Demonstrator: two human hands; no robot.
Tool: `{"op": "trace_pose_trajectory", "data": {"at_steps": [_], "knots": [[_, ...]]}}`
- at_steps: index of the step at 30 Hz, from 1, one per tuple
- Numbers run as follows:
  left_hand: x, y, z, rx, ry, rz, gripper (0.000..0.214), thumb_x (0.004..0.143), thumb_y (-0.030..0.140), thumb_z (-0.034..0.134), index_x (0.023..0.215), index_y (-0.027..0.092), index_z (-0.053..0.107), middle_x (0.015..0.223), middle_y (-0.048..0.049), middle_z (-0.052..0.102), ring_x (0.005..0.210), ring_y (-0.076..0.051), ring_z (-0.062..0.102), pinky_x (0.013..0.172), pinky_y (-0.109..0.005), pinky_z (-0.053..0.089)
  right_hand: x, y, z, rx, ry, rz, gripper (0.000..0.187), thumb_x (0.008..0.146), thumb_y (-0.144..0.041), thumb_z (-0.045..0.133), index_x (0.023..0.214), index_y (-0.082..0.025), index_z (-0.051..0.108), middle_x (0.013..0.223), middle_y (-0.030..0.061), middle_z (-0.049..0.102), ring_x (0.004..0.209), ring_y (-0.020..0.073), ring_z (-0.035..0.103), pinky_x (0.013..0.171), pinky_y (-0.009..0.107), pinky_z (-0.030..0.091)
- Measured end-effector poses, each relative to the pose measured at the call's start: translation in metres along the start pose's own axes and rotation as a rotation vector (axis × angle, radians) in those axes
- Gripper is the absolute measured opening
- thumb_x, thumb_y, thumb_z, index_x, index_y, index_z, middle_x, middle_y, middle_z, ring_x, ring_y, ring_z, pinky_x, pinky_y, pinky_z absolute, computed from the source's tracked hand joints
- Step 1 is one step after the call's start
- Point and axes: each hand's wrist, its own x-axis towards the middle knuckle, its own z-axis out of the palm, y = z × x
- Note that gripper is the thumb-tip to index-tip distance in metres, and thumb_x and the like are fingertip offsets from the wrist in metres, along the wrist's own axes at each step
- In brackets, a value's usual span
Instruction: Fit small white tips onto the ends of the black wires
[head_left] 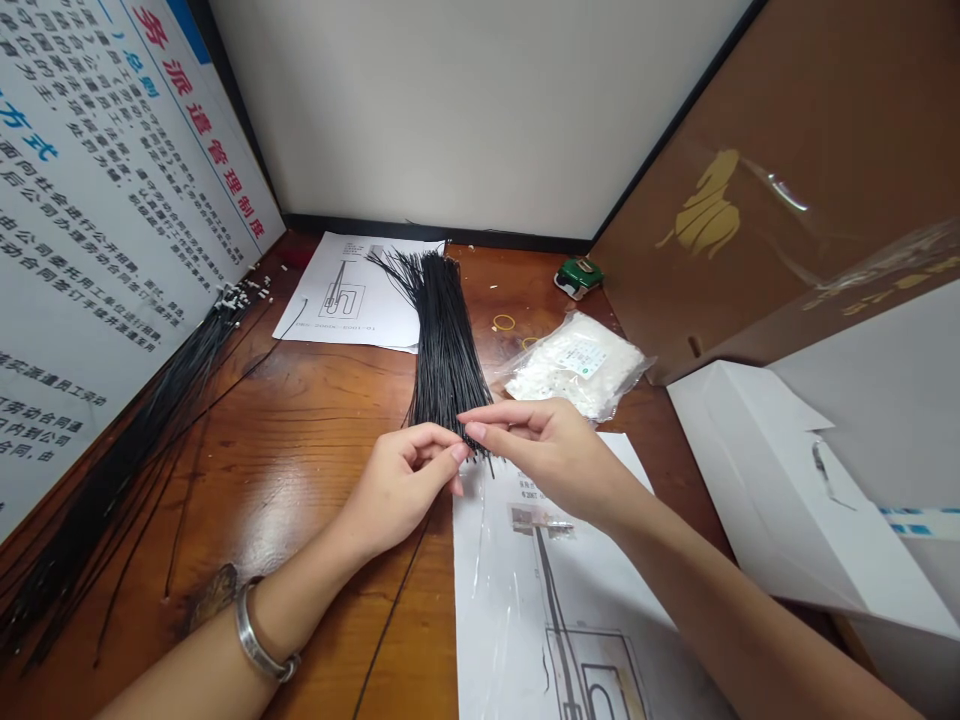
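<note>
My left hand [401, 490] is closed in a pinch, thumb against forefinger. A single thin black wire [390, 615] runs from beneath it down to the bottom edge of the view. My right hand [555, 455] meets it from the other side, thumb and fingertips pinched together; whatever lies between them is too small to make out. Just beyond both hands, a thick bundle of black wires [448, 345] lies on the table, its near ends by my fingertips. Another spread of black wires [142, 440], tipped with small white connectors [244, 290], lies at the left.
A clear bag of small white parts [581, 365] sits right of the bundle, near a rubber band [504, 323] and a green tape measure [577, 277]. Printed drawings lie below my hands [502, 620] and behind [300, 325]. A white box [780, 500] and brown panel [810, 130] bound the right.
</note>
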Motion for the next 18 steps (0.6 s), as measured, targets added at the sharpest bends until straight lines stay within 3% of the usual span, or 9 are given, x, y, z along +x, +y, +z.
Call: {"op": "trace_pose_trajectory", "data": {"at_steps": [4, 11, 18], "knots": [[0.0007, 0.0003, 0.0, 0.001, 0.02, -0.012, 0.019, 0.084, 0.031, 0.056, 0.074, 0.014, 0.06, 0.059, 0.0, 0.061, 0.056, -0.01, 0.05, 0.057, -0.024, 0.037, 0.002, -0.0006, -0.0069, -0.045, 0.041, 0.014, 0.022, 0.08, -0.035, 0.063, 0.091, -0.02, 0.073, 0.072, 0.0028, 0.07, 0.058, 0.013, 0.056, 0.051, 0.027, 0.042], [-0.0012, -0.0003, -0.0007, 0.015, -0.008, -0.004, 0.02, 0.084, 0.031, 0.056, 0.073, 0.015, 0.06, 0.061, -0.0005, 0.061, 0.056, -0.011, 0.049, 0.057, -0.024, 0.037, 0.0043, 0.0048, -0.0054, 0.016, -0.058, -0.023, 0.016, 0.082, -0.033, 0.061, 0.085, -0.018, 0.067, 0.077, 0.0037, 0.067, 0.067, 0.0146, 0.058, 0.056, 0.027, 0.042], [-0.0008, -0.0002, -0.0025, -0.061, -0.014, 0.032, 0.021, 0.086, 0.033, 0.055, 0.078, 0.015, 0.063, 0.06, 0.0005, 0.061, 0.058, -0.011, 0.052, 0.06, -0.024, 0.04, 0.0, 0.0029, 0.0015, -0.048, -0.084, -0.055, 0.017, 0.082, -0.032, 0.06, 0.081, -0.019, 0.07, 0.069, 0.0029, 0.064, 0.057, 0.013, 0.054, 0.047, 0.025, 0.039]]}}
